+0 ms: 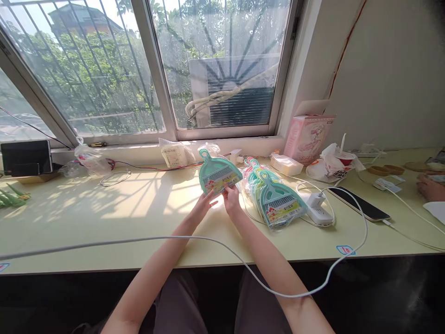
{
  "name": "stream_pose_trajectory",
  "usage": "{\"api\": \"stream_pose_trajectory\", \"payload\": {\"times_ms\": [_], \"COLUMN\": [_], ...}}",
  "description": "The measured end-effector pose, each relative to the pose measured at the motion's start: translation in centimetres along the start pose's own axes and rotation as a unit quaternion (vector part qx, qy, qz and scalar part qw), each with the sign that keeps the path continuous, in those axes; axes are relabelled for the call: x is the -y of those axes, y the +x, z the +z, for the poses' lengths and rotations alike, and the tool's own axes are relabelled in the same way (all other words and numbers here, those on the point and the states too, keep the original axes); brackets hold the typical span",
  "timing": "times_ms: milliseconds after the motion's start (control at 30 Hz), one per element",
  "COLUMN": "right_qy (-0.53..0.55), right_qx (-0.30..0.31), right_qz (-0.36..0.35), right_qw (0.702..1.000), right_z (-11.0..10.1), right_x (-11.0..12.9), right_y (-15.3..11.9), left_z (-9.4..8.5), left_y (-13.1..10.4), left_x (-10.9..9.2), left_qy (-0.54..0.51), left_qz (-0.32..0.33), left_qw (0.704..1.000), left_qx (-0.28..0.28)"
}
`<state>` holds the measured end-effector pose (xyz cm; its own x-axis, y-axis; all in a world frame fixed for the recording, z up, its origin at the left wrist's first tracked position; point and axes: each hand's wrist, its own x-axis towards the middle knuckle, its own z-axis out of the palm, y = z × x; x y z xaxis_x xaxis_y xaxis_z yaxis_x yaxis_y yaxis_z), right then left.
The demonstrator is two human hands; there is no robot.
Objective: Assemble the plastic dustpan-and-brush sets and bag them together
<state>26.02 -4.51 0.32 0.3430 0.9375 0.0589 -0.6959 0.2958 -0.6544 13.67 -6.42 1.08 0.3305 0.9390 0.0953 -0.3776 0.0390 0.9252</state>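
A green dustpan set (218,174) with a small brush and a printed label, in clear wrap, is held upright above the table, its handle pointing up. My left hand (205,204) grips its lower left edge. At its lower right edge, my right hand (231,198) closes on it with the fingers on the label. Just right of it lies a row of similar wrapped dustpan sets (280,202), the nearest green, with pink ones behind.
A white power strip (319,214), a black phone (359,203) and cables lie right of the stack. Behind are a pink box (308,139) and a plastic bag (328,163). A white cable crosses over my forearms. Another person's hand (431,187) is at the far right.
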Motion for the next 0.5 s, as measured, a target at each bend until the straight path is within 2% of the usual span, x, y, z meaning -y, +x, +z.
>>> {"api": "stream_pose_trajectory", "payload": {"times_ms": [100, 200, 267, 367, 500], "right_qy": [-0.001, -0.021, -0.034, -0.048, -0.054], "right_qx": [0.039, 0.071, 0.074, 0.077, 0.078], "right_qz": [0.016, 0.031, 0.031, 0.024, 0.024], "right_qw": [0.999, 0.997, 0.996, 0.996, 0.995], "right_z": [0.4, 0.6, 0.5, 0.2, 0.0], "right_x": [-0.4, -0.7, -0.6, 0.0, 0.5], "right_y": [-0.5, -1.0, -0.9, -0.6, -0.3], "left_z": [-0.6, -1.3, -1.7, -2.0, -1.9], "left_y": [0.4, 0.4, 0.3, 0.2, 0.1], "left_x": [-1.5, -1.8, -1.5, -1.0, -1.2], "left_qy": [-0.034, -0.042, -0.028, 0.006, 0.044], "left_qz": [0.058, 0.073, 0.064, 0.032, -0.001], "left_qw": [0.997, 0.993, 0.993, 0.997, 0.996], "left_qx": [-0.033, -0.083, -0.092, -0.074, -0.077]}}
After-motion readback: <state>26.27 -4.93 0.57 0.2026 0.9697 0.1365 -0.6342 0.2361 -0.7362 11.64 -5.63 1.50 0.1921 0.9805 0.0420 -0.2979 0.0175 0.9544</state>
